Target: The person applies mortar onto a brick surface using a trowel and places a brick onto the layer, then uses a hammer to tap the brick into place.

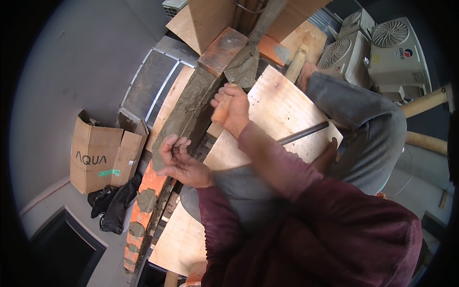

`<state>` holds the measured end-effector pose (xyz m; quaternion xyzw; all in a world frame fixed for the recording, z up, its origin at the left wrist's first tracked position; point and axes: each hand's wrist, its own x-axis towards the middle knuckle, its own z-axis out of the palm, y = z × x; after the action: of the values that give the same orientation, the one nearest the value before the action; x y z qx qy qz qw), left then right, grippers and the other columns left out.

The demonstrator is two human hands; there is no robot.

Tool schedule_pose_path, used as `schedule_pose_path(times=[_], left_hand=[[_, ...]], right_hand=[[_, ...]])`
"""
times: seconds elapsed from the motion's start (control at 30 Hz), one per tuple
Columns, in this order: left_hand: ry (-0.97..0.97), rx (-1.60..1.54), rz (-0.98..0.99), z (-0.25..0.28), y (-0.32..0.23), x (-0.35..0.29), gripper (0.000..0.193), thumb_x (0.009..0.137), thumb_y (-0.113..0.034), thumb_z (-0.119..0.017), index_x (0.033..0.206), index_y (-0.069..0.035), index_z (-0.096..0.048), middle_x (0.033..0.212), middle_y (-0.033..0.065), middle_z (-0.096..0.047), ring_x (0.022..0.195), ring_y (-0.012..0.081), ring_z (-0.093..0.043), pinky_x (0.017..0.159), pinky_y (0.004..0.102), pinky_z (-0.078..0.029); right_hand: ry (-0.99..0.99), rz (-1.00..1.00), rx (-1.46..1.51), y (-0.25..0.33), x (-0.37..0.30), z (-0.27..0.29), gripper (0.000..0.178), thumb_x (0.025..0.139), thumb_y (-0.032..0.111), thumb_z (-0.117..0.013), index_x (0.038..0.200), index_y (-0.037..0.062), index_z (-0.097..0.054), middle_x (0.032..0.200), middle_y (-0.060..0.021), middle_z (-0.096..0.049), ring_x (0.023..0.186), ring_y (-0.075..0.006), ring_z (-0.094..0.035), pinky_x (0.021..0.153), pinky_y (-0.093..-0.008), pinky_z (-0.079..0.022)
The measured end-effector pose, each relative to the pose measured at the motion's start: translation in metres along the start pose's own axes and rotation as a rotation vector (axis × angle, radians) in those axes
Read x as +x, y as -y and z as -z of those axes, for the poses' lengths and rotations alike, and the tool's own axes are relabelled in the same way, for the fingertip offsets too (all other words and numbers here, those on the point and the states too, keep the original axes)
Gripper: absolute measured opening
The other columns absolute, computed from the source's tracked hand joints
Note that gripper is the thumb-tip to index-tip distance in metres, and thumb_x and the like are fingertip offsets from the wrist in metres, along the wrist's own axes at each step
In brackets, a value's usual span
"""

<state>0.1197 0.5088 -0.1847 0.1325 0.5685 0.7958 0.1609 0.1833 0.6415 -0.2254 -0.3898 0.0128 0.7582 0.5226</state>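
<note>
My right hand (pixel 233 107) is closed around the orange-brown handle of a trowel (pixel 243 67). Its grey, mortar-coated blade reaches forward beside a reddish brick (pixel 224 50) at the far end of a narrow brick wall. Wet grey mortar (pixel 189 103) lies in a long bed along the wall top, to the left of that hand. Over the nearer end of this bed, my left hand (pixel 184 162) is open, palm turned up and fingers loosely curled, with nothing visible in it. Below it, orange bricks (pixel 152 179) carry separate dabs of mortar.
Plywood sheets (pixel 282 103) lie right of the wall, with a dark rod (pixel 303 133) across one. A cardboard box (pixel 98 153) and dark cloth (pixel 119 208) sit at left. Bamboo poles (pixel 425 103) and outdoor air-conditioner units (pixel 399 57) stand at right. My bent leg (pixel 377 129) rests nearby.
</note>
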Motion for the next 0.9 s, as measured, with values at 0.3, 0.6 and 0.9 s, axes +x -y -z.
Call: schedule_pose_path(times=[0.3, 0.6, 0.9], left_hand=[[-0.020, 0.093, -0.036, 0.026, -0.024, 0.000, 0.065, 0.105, -0.056, -0.029, 0.106, -0.001, -0.062, 0.100, 0.0105, -0.064, 0.087, 0.0203, -0.062, 0.082, 0.0318, -0.051], [-0.402, 1.225, -0.212, 0.259, -0.050, -0.103, 0.044, 0.105, -0.036, -0.038, 0.107, 0.002, -0.061, 0.109, 0.0152, -0.060, 0.112, 0.0325, -0.050, 0.102, 0.0423, -0.036], [-0.454, 1.473, -0.136, 0.281, -0.029, -0.136, 0.054, 0.098, -0.039, -0.041, 0.138, -0.002, -0.044, 0.139, 0.0205, -0.045, 0.133, 0.0377, -0.037, 0.112, 0.0493, -0.027]], right_hand=[[0.096, -0.218, -0.540, 0.097, -0.098, 0.041, 0.021, 0.087, 0.012, -0.054, 0.107, 0.0095, -0.053, 0.077, 0.0031, -0.046, 0.061, -0.0100, -0.046, 0.057, -0.0228, -0.043], [0.687, -0.734, -1.185, 0.157, -0.115, -0.037, 0.041, 0.070, 0.011, -0.052, 0.109, -0.0001, -0.049, 0.073, -0.0065, -0.047, 0.046, -0.0152, -0.046, 0.039, -0.0288, -0.043], [1.491, -0.859, -1.876, -0.027, -0.072, -0.149, 0.023, 0.073, 0.002, -0.053, 0.096, 0.0008, -0.050, 0.071, -0.0021, -0.052, 0.044, -0.0092, -0.052, 0.037, -0.0245, -0.046]])
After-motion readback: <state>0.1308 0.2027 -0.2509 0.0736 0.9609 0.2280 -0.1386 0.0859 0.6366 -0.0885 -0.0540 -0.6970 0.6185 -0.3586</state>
